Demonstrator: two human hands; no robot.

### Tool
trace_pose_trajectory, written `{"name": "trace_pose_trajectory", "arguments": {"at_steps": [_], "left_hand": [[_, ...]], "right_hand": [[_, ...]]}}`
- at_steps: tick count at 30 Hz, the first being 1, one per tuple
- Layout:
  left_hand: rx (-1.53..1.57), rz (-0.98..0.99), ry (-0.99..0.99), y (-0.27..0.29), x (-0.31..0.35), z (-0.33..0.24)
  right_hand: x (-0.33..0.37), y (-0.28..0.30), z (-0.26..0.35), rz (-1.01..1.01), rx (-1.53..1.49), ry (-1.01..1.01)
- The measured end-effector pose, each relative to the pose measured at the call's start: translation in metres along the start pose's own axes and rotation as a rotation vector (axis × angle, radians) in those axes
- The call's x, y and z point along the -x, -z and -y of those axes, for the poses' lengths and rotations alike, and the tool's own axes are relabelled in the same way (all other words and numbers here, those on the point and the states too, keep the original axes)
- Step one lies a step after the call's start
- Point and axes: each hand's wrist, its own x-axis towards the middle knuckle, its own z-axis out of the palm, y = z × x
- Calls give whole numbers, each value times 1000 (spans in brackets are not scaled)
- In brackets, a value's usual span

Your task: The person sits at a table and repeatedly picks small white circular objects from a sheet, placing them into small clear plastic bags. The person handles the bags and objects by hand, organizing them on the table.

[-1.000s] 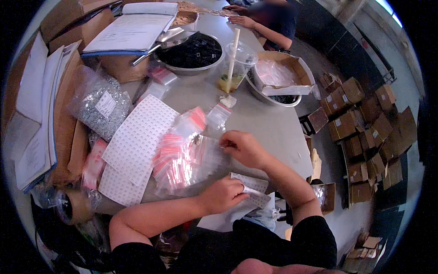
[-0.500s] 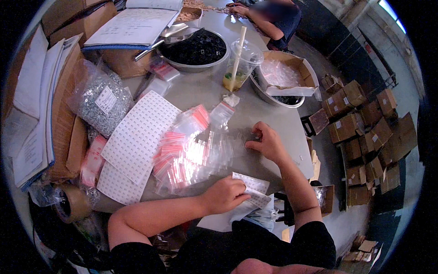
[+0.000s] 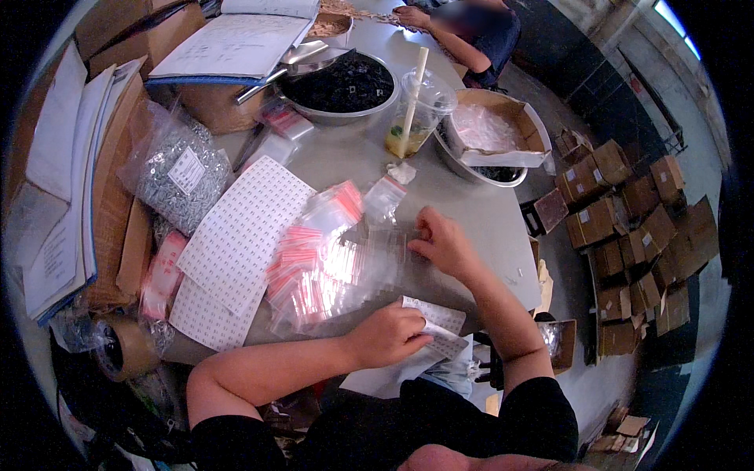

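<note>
My left hand (image 3: 389,334) is closed on a folded sheet of small printed labels (image 3: 437,315), just off the table's near edge. Beyond it, my right hand (image 3: 444,245) hovers at the right edge of a fanned-out spread of clear zip bags (image 3: 334,263) with red strips. Its thumb and forefinger curl toward each other; whatever may be between them is too small to make out. Left of the bags lie larger white label sheets (image 3: 243,228), overlapping. One small stack of zip bags (image 3: 384,196) sits apart at the top of the spread.
Behind the bags stand a plastic cup with a straw (image 3: 404,129), a metal bowl of black pieces (image 3: 338,114) and a carton of clear bags (image 3: 503,149) on another bowl. A bag of metal hardware (image 3: 177,169) is at left. Across the table, a person (image 3: 479,39) sits.
My right hand has moved slightly left, closer to the spread of zip bags. My left hand keeps its hold on the label sheet in nearly the same place.
</note>
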Motion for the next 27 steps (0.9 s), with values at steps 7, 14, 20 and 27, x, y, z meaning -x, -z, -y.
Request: {"name": "trace_pose_trajectory", "arguments": {"at_steps": [7, 14, 20, 27], "left_hand": [[19, -43, -38, -2, -1, 1], [-31, -8, -105, -6, 2, 7], [29, -75, -145, -10, 3, 5], [7, -37, -122, -12, 4, 6]], "right_hand": [[-9, -21, 5, 8, 133, 420], [-14, -15, 0, -24, 81, 111], [25, 18, 2, 140, -254, -23], [82, 28, 36, 254, -253, 175]]}}
